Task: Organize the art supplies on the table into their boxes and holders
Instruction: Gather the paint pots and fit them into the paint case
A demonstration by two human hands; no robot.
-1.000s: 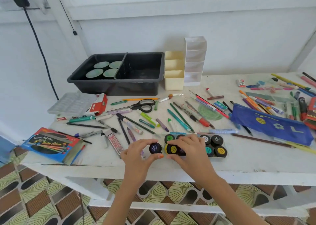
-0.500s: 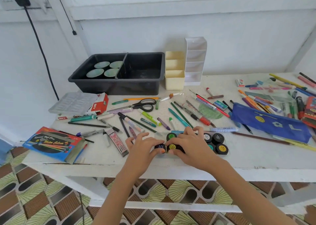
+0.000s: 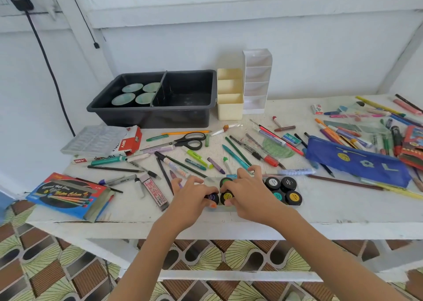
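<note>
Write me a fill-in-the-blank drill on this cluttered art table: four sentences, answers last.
1. The black tub holds ____ round dishes in its left compartment.
2. The paint pot at the left end of the paint tray is pinched by the person's ____ hand.
3. The pencil case to the right of the paint tray is ____.
4. The scissors have ____ handles.
Answers: four; left; blue; black.
</note>
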